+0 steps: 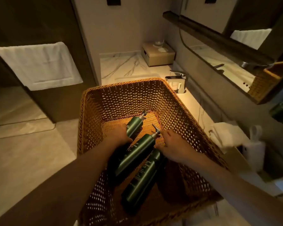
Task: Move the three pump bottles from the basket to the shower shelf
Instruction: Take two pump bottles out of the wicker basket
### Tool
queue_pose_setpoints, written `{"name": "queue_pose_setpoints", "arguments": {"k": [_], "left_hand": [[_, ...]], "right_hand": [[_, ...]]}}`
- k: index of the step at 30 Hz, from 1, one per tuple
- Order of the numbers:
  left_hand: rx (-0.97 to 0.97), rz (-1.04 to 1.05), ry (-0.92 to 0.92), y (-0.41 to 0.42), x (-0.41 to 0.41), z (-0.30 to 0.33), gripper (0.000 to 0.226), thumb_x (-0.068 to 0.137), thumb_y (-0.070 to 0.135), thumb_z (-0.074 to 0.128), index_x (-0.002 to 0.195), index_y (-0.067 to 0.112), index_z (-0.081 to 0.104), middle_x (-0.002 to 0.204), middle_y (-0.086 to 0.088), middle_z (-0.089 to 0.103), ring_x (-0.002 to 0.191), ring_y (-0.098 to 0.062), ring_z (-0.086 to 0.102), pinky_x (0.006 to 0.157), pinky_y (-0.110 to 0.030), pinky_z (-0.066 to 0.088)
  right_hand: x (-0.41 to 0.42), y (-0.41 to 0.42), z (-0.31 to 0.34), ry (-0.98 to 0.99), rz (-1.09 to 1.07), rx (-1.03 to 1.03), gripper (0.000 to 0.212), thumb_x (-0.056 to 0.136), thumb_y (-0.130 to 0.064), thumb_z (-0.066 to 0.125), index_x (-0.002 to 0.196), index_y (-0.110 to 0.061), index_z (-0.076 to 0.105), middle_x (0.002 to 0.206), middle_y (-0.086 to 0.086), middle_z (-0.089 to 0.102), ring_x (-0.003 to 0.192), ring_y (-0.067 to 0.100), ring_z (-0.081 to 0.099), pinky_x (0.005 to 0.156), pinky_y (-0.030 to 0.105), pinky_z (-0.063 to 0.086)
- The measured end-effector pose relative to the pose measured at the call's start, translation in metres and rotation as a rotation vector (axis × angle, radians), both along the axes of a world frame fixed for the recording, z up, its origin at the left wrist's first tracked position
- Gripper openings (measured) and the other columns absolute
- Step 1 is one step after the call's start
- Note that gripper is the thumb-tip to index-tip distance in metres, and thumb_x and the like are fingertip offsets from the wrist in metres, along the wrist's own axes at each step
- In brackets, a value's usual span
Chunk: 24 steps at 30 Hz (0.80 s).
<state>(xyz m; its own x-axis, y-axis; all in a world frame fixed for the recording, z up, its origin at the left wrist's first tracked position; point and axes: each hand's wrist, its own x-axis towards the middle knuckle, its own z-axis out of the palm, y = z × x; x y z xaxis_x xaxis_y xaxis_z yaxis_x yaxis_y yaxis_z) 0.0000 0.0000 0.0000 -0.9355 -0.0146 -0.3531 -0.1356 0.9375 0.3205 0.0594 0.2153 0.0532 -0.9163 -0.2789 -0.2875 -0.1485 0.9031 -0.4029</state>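
— Basket (121,98) first: wicker, deep, set on the marble counter (119,66) so both arms can reach down into it. Faucet (178,80) stands just beyond its far right corner

— And the bottles?

— All three green pump bottles lie inside the basket, on their sides, pumps pointing to its far wall. Far bottle (135,126) lies toward the basket's middle, middle bottle (136,154) nearer, near bottle (140,180) closest to its near wall. None moved yet, I'd judge

— Hands?

— Left hand (118,135) curls over the far bottle, seemingly gripping it. Right hand (171,146) is spread open beside the middle bottle's pump, touching it at most, probably to take it next

— Shower shelf?

— Can't pick it out
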Motion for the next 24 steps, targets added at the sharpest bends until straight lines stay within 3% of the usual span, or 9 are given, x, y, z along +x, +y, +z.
{"name": "queue_pose_setpoints", "arguments": {"k": [3, 7, 10, 13, 15, 18, 22, 24], "left_hand": [[0.040, 0.067, 0.002, 0.007, -0.003, -0.007, 0.056, 0.072, 0.025, 0.075, 0.118, 0.013, 0.045, 0.116, -0.013, 0.057, 0.100, -0.028, 0.061, 0.083, -0.042, 0.056], [0.060, 0.114, 0.028, 0.011, -0.007, -0.009, 0.059, 0.072, 0.015, 0.074, 0.121, 0.015, 0.042, 0.114, -0.015, 0.056, 0.096, -0.030, 0.062, 0.077, -0.040, 0.058], [0.080, 0.099, 0.041, 0.011, -0.004, -0.002, 0.057, 0.072, 0.008, 0.072, 0.121, 0.015, 0.043, 0.114, -0.015, 0.056, 0.095, -0.030, 0.061, 0.076, -0.041, 0.058], [0.127, 0.051, 0.056, 0.013, 0.003, 0.014, 0.060, 0.072, 0.005, 0.072, 0.124, 0.013, 0.043, 0.116, -0.015, 0.058, 0.098, -0.030, 0.061, 0.079, -0.041, 0.057], [0.166, 0.033, 0.108, 0.012, 0.007, 0.030, 0.064, 0.071, 0.006, 0.073, 0.126, 0.014, 0.042, 0.117, -0.015, 0.058, 0.096, -0.028, 0.061, 0.073, -0.034, 0.056], [0.283, 0.005, 0.206, 0.007, 0.017, 0.057, 0.073, 0.069, 0.008, 0.076, 0.132, 0.014, 0.039, 0.119, -0.016, 0.059, 0.085, -0.020, 0.058, 0.058, -0.023, 0.049], [0.409, -0.017, 0.332, -0.007, 0.036, 0.088, 0.087, 0.065, 0.013, 0.080, 0.139, 0.019, 0.034, 0.125, -0.015, 0.057, 0.092, -0.022, 0.060, 0.069, -0.028, 0.053], [0.455, -0.008, 0.372, -0.010, 0.044, 0.093, 0.088, 0.065, 0.015, 0.081, 0.140, 0.021, 0.034, 0.126, -0.013, 0.057, 0.093, -0.016, 0.056, 0.065, -0.019, 0.047]], "right_hand": [[0.002, 0.003, -0.007, -0.012, -0.032, -0.026, 0.057, 0.093, -0.040, 0.049, 0.141, -0.016, 0.031, 0.143, 0.009, 0.038, 0.132, 0.026, 0.036, 0.106, 0.040, 0.034], [0.007, 0.006, -0.009, -0.016, -0.038, 0.010, 0.052, 0.093, -0.041, 0.048, 0.135, -0.014, 0.036, 0.133, 0.008, 0.047, 0.118, 0.025, 0.049, 0.094, 0.037, 0.043], [0.008, 0.008, -0.007, -0.093, -0.054, 0.039, 0.035, 0.093, -0.043, 0.048, 0.115, -0.016, 0.047, 0.101, 0.002, 0.059, 0.088, 0.019, 0.058, 0.072, 0.032, 0.048], [0.012, 0.009, -0.010, -0.265, -0.024, 0.060, 0.030, 0.094, -0.042, 0.046, 0.097, -0.015, 0.056, 0.072, -0.003, 0.052, 0.061, 0.012, 0.049, 0.051, 0.024, 0.037], [0.014, 0.008, -0.012, -0.450, -0.027, -0.035, 0.033, 0.095, -0.038, 0.046, 0.110, -0.012, 0.060, 0.079, -0.003, 0.054, 0.067, 0.010, 0.050, 0.058, 0.022, 0.039], [0.016, 0.003, -0.018, -0.610, -0.164, -0.226, 0.040, 0.093, -0.035, 0.052, 0.126, -0.012, 0.052, 0.121, 0.008, 0.057, 0.109, 0.022, 0.053, 0.090, 0.032, 0.041], [0.020, -0.017, -0.030, -0.752, -0.469, -0.373, 0.057, 0.088, -0.037, 0.061, 0.133, -0.009, 0.042, 0.134, 0.018, 0.050, 0.117, 0.035, 0.054, 0.087, 0.041, 0.049], [0.020, -0.025, -0.038, -0.799, -0.593, -0.478, 0.064, 0.083, -0.033, 0.068, 0.134, -0.008, 0.039, 0.134, 0.020, 0.050, 0.119, 0.037, 0.053, 0.093, 0.046, 0.047]]}}
